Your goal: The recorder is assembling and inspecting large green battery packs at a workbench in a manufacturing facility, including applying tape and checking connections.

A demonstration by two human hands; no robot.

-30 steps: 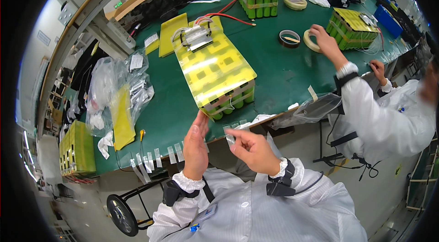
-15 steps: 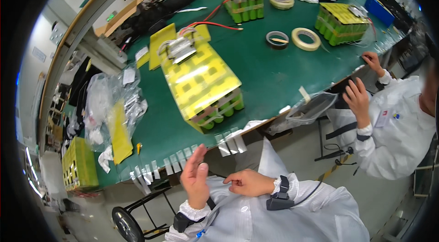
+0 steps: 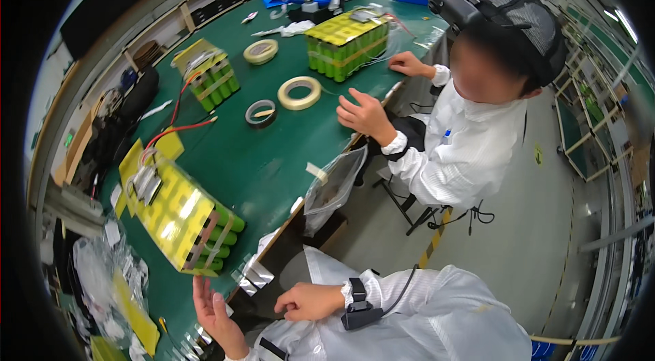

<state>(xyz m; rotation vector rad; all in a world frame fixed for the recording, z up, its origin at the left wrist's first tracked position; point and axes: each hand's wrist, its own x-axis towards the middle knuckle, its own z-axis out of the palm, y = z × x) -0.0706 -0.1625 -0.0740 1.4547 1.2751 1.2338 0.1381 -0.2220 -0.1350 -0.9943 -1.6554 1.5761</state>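
My left hand (image 3: 217, 317) is raised at the table's front edge with fingers stretched and palm bare. Its fingertips are close to the near lower corner of a green battery pack (image 3: 184, 214), whose top is a yellow sheet and whose front has tape across green cells. Whether they touch I cannot tell. My right hand (image 3: 310, 301) hovers before my body, fingers curled in, with nothing visible in it. Clear tape strips (image 3: 252, 272) hang from the table edge between my hands. Red wires (image 3: 177, 128) run from the pack's far end.
A co-worker (image 3: 464, 129) sits at the right, hands at the table edge near another battery pack (image 3: 348, 44). A third pack (image 3: 208, 74) stands farther back. Tape rolls (image 3: 299, 93) lie mid-table. A plastic bag (image 3: 334, 184) hangs off the edge; crumpled plastic (image 3: 109, 286) lies left.
My view has swung to the right, so the table and packs appear farther left and the co-worker comes fully into view. My left hand stays open, my right hand curled.
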